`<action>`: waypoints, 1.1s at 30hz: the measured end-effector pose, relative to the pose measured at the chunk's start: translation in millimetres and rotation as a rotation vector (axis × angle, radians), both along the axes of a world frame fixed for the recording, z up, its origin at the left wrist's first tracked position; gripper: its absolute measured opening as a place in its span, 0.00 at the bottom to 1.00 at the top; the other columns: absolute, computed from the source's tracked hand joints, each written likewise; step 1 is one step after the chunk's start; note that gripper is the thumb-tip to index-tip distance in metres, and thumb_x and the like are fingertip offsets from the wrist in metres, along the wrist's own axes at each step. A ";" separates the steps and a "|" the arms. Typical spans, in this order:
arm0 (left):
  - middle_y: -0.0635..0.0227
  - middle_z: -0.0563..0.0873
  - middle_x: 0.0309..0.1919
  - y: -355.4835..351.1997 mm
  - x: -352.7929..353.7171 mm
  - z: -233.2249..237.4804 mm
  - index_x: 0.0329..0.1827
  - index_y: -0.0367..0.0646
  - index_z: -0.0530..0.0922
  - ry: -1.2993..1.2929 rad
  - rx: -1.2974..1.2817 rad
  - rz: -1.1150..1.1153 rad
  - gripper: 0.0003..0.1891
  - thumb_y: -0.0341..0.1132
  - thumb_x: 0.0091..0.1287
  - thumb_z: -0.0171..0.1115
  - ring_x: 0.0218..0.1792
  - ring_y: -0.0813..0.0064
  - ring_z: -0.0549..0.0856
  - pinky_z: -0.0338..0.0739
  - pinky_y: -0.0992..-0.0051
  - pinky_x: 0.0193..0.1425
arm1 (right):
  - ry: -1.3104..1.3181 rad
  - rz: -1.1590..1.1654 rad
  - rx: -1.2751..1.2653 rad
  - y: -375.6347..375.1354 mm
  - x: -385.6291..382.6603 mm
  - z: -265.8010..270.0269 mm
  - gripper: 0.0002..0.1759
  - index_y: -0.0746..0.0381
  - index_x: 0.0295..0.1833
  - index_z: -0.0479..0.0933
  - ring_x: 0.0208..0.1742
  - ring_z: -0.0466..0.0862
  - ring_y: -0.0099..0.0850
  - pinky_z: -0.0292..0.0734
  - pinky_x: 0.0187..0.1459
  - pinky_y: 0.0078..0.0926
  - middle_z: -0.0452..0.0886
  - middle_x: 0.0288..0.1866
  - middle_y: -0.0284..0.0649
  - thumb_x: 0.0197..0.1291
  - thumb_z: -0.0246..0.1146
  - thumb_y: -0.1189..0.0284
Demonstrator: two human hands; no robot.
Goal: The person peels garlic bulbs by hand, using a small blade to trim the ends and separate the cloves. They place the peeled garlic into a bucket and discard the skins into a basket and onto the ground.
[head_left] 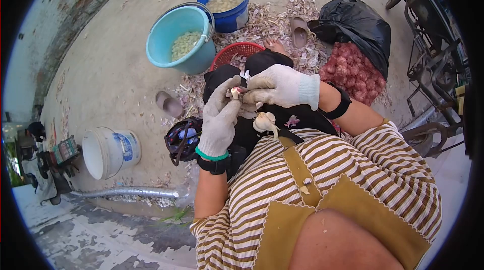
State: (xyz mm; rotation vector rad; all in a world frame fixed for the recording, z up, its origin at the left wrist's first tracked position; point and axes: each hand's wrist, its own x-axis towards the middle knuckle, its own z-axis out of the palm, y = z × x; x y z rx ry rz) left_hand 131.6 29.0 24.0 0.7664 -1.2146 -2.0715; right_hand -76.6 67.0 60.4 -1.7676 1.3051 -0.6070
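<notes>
Both hands wear pale gloves with greyish fingers and meet above my lap. My left hand is closed, pinching a garlic clove with a reddish patch at its tip. Right beside it, my right hand has its fingers bent together against the left fingertips; what they grip is hidden. A whole white garlic bulb with roots or stem trailing lies on my dark-clothed lap, just below the hands. A purple scrap of skin rests to its right.
Beyond my knees stand a red basket, a light-blue bucket and a dark-blue bucket, both buckets holding peeled cloves. Garlic skins litter the floor. At right are a red net sack and black bag; a white bucket lies left.
</notes>
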 end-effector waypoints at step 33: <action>0.57 0.83 0.47 0.6 -27.1 -9.9 0.58 0.37 0.67 -0.039 -0.044 0.456 0.13 0.31 0.74 0.50 0.30 0.74 0.87 0.78 0.84 0.22 | 0.179 -0.232 0.124 8.2 9.0 -8.9 0.18 0.62 0.46 0.80 0.38 0.84 0.43 0.76 0.40 0.35 0.82 0.34 0.48 0.64 0.59 0.58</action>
